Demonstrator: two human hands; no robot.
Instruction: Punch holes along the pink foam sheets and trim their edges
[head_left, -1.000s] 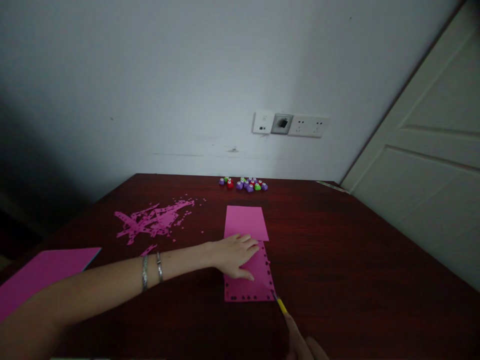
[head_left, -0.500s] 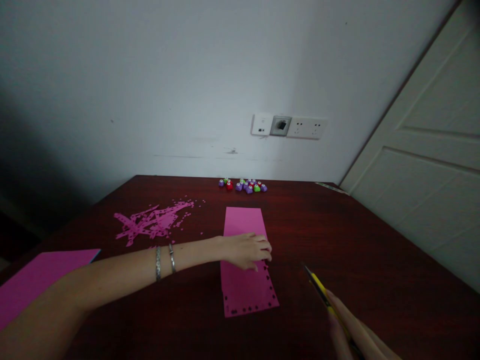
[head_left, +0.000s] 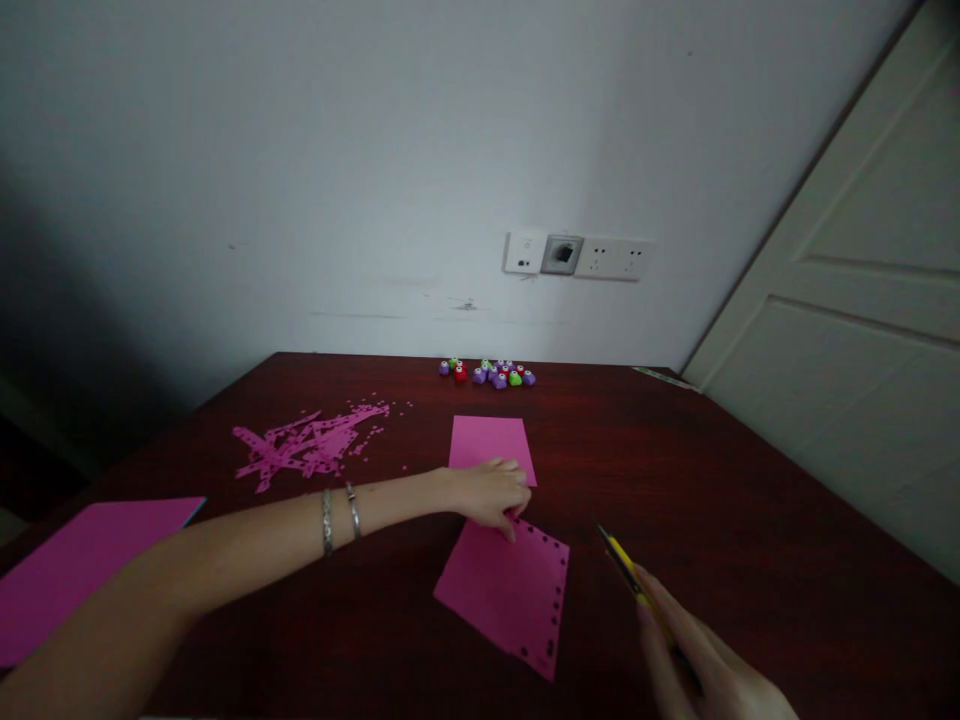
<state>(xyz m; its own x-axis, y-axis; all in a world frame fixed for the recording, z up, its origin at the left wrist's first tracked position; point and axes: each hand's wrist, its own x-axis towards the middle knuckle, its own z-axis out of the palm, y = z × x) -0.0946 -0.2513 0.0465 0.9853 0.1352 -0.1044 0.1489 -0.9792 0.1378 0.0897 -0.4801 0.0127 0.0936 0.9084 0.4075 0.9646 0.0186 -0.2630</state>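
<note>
My left hand (head_left: 486, 497) reaches across the table onto a pink paper sheet (head_left: 502, 590) with a row of dark punched holes along its edges. Its thumb presses near the sheet's far corner, set apart from the slightly bent fingers. The hand covers that corner, as well as the near part of a plain pink sheet (head_left: 491, 440) lying behind. Gripped in my right hand (head_left: 697, 650) is a yellow and black utility knife (head_left: 630, 575), its tip pointing forward and left, to the right of the punched sheet and apart from it.
Pink paper strips and scraps (head_left: 307, 445) lie in a heap at the left back. A larger pink sheet (head_left: 97, 545) is at the left, partly under my forearm. Several small coloured toys with eyes (head_left: 491, 374) stand near the wall, below sockets (head_left: 611, 258).
The punched sheet has turned under my left hand, its near end swinging right and now lying askew to the plain sheet. My right hand with the knife has shifted slightly left.
</note>
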